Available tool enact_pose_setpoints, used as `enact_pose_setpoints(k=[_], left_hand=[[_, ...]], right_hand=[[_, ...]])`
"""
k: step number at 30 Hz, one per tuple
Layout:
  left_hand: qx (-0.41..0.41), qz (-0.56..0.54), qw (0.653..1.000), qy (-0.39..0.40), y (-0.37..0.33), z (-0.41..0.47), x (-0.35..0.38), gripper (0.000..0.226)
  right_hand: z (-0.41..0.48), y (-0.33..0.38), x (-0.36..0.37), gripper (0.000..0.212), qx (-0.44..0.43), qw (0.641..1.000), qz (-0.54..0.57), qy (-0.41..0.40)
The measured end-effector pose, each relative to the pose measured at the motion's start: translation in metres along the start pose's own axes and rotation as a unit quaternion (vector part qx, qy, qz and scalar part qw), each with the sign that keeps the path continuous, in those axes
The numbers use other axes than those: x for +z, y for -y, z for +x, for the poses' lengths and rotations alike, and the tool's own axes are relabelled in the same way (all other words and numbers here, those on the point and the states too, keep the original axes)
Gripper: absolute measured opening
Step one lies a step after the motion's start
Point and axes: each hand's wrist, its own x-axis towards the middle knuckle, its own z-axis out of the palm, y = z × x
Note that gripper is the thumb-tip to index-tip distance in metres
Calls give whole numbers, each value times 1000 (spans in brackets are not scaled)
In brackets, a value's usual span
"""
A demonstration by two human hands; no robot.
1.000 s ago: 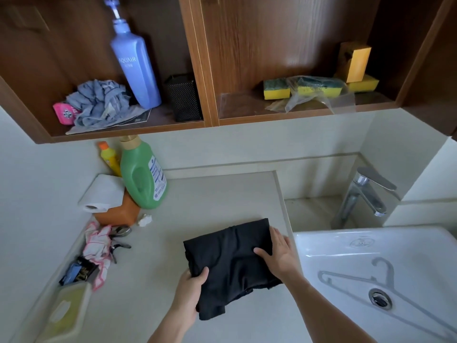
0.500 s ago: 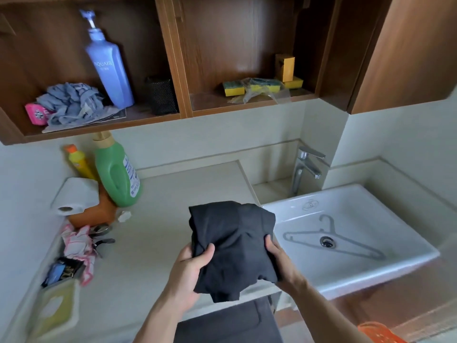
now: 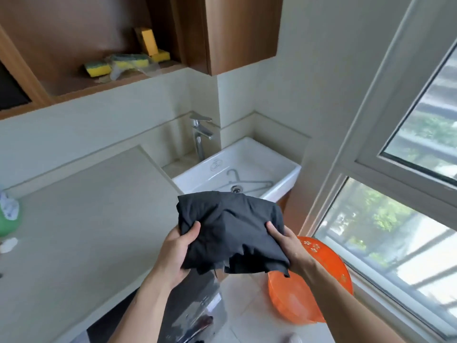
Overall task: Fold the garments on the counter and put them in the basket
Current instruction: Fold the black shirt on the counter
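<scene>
Head view: grips the folded black garment (image 3: pixel 232 231) at both ends, in the air between counter (image 3: pixel 86 219) and orange basket (image 3: pixel 319 248).
Pinches with left hand (image 3: pixel 175 253) and right hand (image 3: pixel 289 246), thumbs on top, long axis hand to hand; lies up-left of the floor basket, nearer the right hand. Hides part of the basket behind forearm and cloth, and the fingers beneath.

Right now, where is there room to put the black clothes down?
The counter is bare between the green bottle and the sink. The sink holds a hanger. What shows of the inside of the orange basket is bare too.
</scene>
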Motion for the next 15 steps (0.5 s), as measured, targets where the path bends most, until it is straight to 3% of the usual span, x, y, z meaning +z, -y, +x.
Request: enact_pose_setpoints(k=[2,3,6,10,15], left_hand=[[13,68,997,-15,9,17,22,29],[17,104,994,-19,17,26,38,32],[23,180,983,-10,48,55,86,37],[61,314,947,-10,85,99,164,17],[102,439,893,-12,130,156,247,23]], right_hand=[[-7,8,-29,74,-37,999,-15,-35],[-11,12,-50,72,-47,997,-10,-60],[-23,24,-117,52,-53,990,-3,-129],[-29,40,-215,24,-69,980,-52,-182],[-14,55,-304,21,-92,956,-141,-239]])
